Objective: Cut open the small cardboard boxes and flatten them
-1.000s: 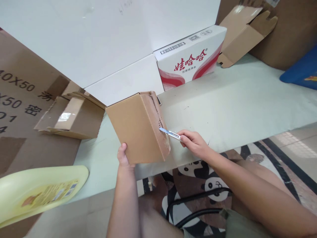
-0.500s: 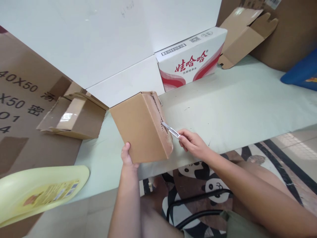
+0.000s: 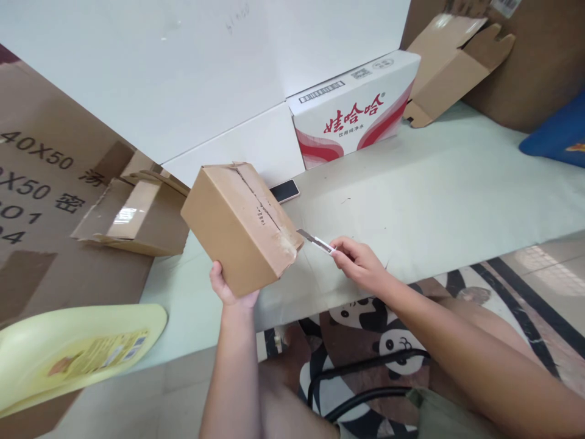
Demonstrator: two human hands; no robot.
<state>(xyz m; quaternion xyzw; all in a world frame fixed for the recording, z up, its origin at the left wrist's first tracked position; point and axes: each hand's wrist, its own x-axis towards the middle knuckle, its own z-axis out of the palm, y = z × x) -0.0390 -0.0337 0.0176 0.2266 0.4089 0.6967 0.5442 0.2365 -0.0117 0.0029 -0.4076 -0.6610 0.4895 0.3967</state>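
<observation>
My left hand (image 3: 227, 290) grips a small brown cardboard box (image 3: 237, 225) from below and holds it tilted above the pale green table (image 3: 434, 183). The box's taped top seam faces up and to the right, with torn tape along it. My right hand (image 3: 359, 263) pinches a slim metal utility knife (image 3: 315, 242), its blade pointing left at the box's near right corner, just short of touching it. A phone (image 3: 284, 191) lies on the table behind the box.
A white carton with red lettering (image 3: 354, 107) stands at the back. Flattened and opened brown boxes lie at the left (image 3: 130, 210) and back right (image 3: 450, 58). A yellow plastic lid (image 3: 77, 350) sits at lower left, a blue object (image 3: 555, 134) at the right edge.
My left hand has tipped and turned the box so its taped seam faces up, uncovering the phone. The knife has come away from the seam and now sits just off the box's corner.
</observation>
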